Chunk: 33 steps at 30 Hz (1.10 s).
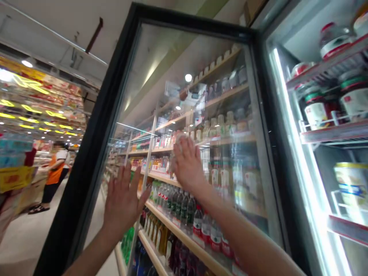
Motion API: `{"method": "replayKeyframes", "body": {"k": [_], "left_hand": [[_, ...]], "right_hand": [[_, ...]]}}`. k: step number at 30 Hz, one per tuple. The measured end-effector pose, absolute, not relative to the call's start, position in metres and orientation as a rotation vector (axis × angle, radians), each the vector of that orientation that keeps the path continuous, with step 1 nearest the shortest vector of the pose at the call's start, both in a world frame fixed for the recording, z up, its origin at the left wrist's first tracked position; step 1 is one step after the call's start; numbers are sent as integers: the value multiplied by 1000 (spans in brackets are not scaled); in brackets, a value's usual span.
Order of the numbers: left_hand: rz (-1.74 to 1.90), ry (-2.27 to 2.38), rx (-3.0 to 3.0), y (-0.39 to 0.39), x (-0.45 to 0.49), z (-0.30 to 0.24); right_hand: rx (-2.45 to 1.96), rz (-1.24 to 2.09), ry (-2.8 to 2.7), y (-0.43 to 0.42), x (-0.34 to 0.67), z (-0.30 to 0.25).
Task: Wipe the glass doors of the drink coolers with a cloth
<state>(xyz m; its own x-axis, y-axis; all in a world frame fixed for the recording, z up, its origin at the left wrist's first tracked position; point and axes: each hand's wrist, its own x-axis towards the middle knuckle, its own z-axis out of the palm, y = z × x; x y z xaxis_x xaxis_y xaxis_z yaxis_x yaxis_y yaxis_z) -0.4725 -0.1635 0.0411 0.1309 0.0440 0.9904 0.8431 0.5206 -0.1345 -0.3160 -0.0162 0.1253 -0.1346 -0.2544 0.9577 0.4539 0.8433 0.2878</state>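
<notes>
A glass fridge door [195, 32] with a black frame stands swung open in front of me. My left hand [123, 199] lies flat against the lower left of the pane, fingers spread, holding nothing. Higher and nearer the middle, my right hand [188, 165] presses on the glass with its fingers close together. Under and beside those fingers shows a pale, blurred cloth [178, 138], mostly hidden by the hand. Through the pane, shelves of bottles [186, 209] are visible, mixed with reflections.
The lit fridge [316, 134] on the right has wire shelves with jars [316, 109] and a yellow-topped can [352, 188]. At the left, a person in an orange vest [54, 172] stands in the aisle near stacked goods [15, 153].
</notes>
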Motion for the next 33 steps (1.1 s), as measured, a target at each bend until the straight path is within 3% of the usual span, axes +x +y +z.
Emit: {"method": "replayKeyframes", "body": {"k": [4,8,13,17,22,28,33], "left_hand": [[-683,-1270,-887,-169,-472,54],[-695,-1222,-938,-163,-462,148],[-720,-1238,-996,-143,-454,232],[-730,-1228,-1004,-142,-459,227],[-722,-1245,-995,-143,-460,222],[-767,-1246,-1018,-142,-458,225],[-783,-1235,-1027,-143,-455,225]], "right_hand": [[-232,-556,-1596,-27,-325,163],[-428,-399,-1484,-31,-334,208],[-349,-542,-1513,-22,-334,229],[-568,-409,-1351,-14,-324,239],[-329,-557,-1529,-12,-321,260],[-629,-337,-1208,38,-271,267],[-362,-634,-1632,21,-281,254]]}}
